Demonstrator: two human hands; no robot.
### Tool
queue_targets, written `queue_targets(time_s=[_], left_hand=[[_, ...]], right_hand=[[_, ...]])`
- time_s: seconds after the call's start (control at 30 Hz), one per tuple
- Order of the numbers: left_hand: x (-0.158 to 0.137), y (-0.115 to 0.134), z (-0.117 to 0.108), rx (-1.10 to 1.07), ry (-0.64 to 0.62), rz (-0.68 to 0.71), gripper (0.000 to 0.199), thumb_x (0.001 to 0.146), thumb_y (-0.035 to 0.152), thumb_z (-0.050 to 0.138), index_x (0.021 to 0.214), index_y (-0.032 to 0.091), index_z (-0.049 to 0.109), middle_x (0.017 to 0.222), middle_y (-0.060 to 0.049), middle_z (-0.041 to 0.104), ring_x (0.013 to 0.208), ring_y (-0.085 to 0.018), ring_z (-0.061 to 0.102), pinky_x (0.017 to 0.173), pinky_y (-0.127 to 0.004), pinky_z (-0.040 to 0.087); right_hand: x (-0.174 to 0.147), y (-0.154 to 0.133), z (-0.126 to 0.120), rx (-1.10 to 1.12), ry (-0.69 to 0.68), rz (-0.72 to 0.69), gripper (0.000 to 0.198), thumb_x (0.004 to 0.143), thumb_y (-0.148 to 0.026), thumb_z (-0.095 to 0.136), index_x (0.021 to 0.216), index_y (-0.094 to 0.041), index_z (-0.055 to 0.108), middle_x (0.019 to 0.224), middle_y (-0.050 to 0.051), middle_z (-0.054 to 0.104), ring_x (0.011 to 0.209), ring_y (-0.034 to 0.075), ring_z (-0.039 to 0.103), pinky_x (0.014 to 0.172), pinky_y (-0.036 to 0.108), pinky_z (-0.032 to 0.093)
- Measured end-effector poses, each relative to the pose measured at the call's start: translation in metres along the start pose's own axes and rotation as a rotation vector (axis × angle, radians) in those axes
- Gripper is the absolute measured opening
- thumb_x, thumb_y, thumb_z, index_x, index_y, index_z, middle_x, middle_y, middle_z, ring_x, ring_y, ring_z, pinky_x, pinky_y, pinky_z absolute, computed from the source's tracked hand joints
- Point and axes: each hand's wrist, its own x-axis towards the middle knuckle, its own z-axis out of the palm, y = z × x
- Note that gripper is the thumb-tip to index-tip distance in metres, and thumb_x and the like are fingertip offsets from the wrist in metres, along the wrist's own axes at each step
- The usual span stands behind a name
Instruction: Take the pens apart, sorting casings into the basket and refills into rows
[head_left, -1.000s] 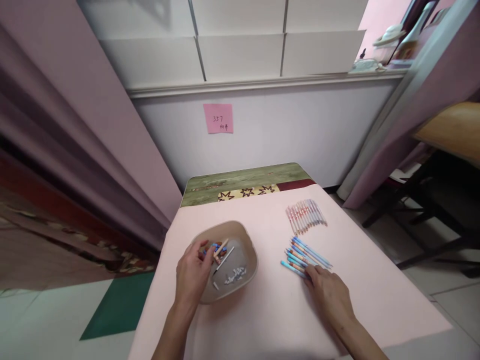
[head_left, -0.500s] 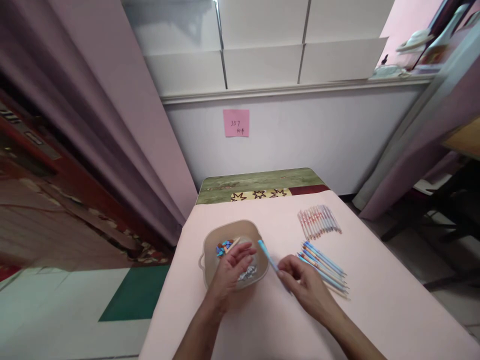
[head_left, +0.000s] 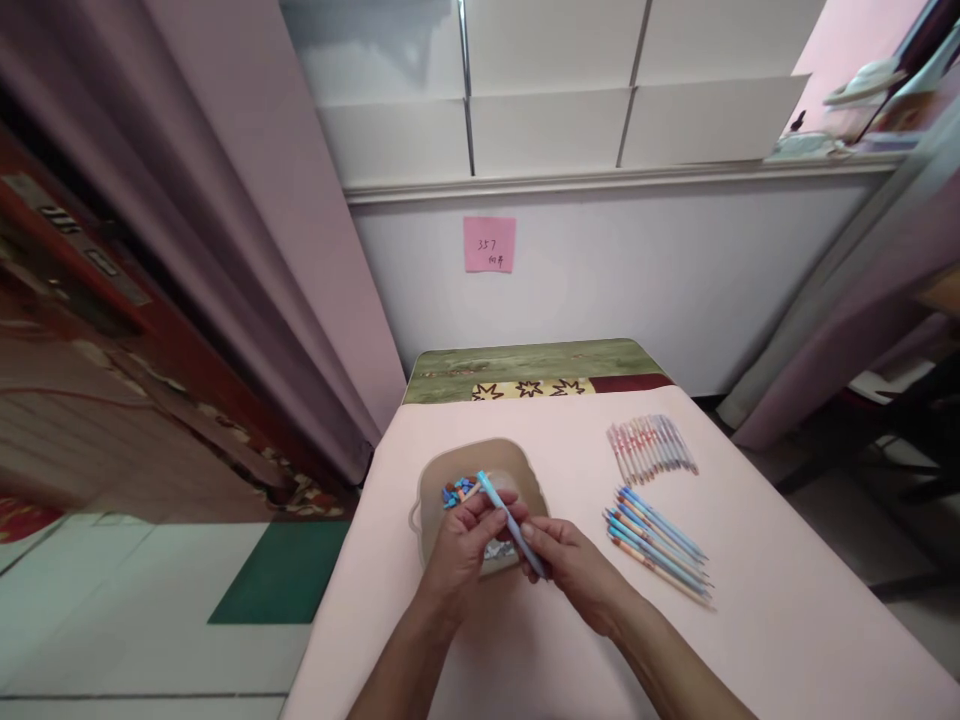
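Left hand (head_left: pixel 454 555), right hand (head_left: pixel 581 570): fingers (head_left: pixel 486 531) now both pinching blue pen (head_left: pixel 512 524); earlier, right only.

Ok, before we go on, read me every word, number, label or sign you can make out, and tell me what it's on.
"357": handwritten on the pink note on the wall.
Below it, on the same note: smaller handwritten characters, not clear enough to quote.
Blue pen, pale pens, blue and tan pens: any print is too small to read.
Nothing else is readable.
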Motion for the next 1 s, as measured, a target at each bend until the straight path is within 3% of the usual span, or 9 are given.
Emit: queue_targets(time_s=[0.1, 0.2, 0.4, 0.5, 0.67, 0.8, 0.9, 1.0], left_hand=[[0.004, -0.004, 0.002, -0.005, 0.032, -0.036, 0.025, 0.065, 0.027, 0.078, 0.085, 0.013, 0.07, 0.075, -0.007, 0.073, 0.059, -0.014, 0.063, 0.06, -0.025, 0.047], [0.007, -0.009, 0.003, -0.051, 0.057, -0.031, 0.024, 0.061, 0.023, 0.08, 0.08, 0.013, 0.07, 0.072, -0.006, 0.073, 0.066, -0.014, 0.065, 0.064, -0.024, 0.048], [0.007, -0.023, 0.007, -0.12, 0.155, -0.068, 0.028, 0.057, 0.026, 0.083, 0.078, 0.013, 0.069, 0.071, -0.005, 0.072, 0.061, -0.014, 0.064, 0.058, -0.023, 0.048], [0.008, -0.025, 0.011, -0.162, 0.173, -0.031, 0.027, 0.056, 0.025, 0.084, 0.077, 0.014, 0.07, 0.072, -0.005, 0.072, 0.068, -0.014, 0.064, 0.064, -0.023, 0.049], [0.009, -0.024, 0.015, -0.138, 0.163, -0.044, 0.027, 0.057, 0.026, 0.084, 0.078, 0.013, 0.074, 0.08, -0.004, 0.072, 0.066, -0.011, 0.061, 0.064, -0.021, 0.047], [0.012, -0.028, 0.014, -0.174, 0.208, -0.054, 0.027, 0.053, 0.026, 0.086, 0.074, 0.014, 0.074, 0.071, -0.001, 0.068, 0.064, -0.009, 0.059, 0.062, -0.019, 0.046], [0.015, -0.03, 0.014, -0.199, 0.236, -0.041, 0.028, 0.049, 0.023, 0.088, 0.071, 0.014, 0.074, 0.065, 0.001, 0.066, 0.06, -0.007, 0.056, 0.059, -0.016, 0.045], [0.016, -0.03, 0.015, -0.197, 0.245, -0.038, 0.028, 0.049, 0.023, 0.088, 0.071, 0.014, 0.074, 0.066, 0.0, 0.066, 0.06, -0.007, 0.056, 0.059, -0.016, 0.045]], right_hand=[[-0.003, 0.005, -0.004, 0.062, -0.071, 0.105, 0.045, 0.082, -0.058, 0.057, 0.082, -0.013, 0.066, 0.061, -0.001, 0.057, 0.05, 0.008, 0.049, 0.052, 0.021, 0.036], [-0.004, 0.01, -0.007, 0.077, -0.047, 0.145, 0.048, 0.081, -0.06, 0.056, 0.084, -0.012, 0.064, 0.065, 0.004, 0.064, 0.052, 0.011, 0.057, 0.055, 0.024, 0.042], [-0.004, 0.016, -0.014, -0.198, 0.162, -0.075, 0.04, 0.069, -0.052, 0.071, 0.072, -0.015, 0.057, 0.059, -0.002, 0.057, 0.054, 0.01, 0.05, 0.053, 0.022, 0.037], [-0.006, 0.016, -0.017, -0.386, 0.302, -0.158, 0.038, 0.065, -0.049, 0.076, 0.074, -0.018, 0.056, 0.057, -0.006, 0.05, 0.054, 0.009, 0.044, 0.051, 0.021, 0.033], [-0.01, 0.018, -0.023, -0.276, 0.202, -0.013, 0.053, 0.088, -0.061, 0.039, 0.073, -0.015, 0.061, 0.046, -0.005, 0.042, 0.042, 0.009, 0.035, 0.043, 0.022, 0.025], [-0.008, 0.019, -0.028, -0.36, 0.298, -0.129, 0.038, 0.08, -0.053, 0.059, 0.073, -0.015, 0.063, 0.059, 0.0, 0.056, 0.052, 0.011, 0.046, 0.05, 0.022, 0.033], [-0.007, 0.017, -0.03, -0.5, 0.417, -0.259, 0.029, 0.071, -0.044, 0.072, 0.073, -0.018, 0.06, 0.065, -0.001, 0.057, 0.06, 0.012, 0.048, 0.055, 0.022, 0.037], [-0.007, 0.017, -0.029, -0.476, 0.403, -0.221, 0.032, 0.076, -0.05, 0.065, 0.079, -0.018, 0.061, 0.057, -0.004, 0.051, 0.052, 0.01, 0.043, 0.047, 0.021, 0.033]])
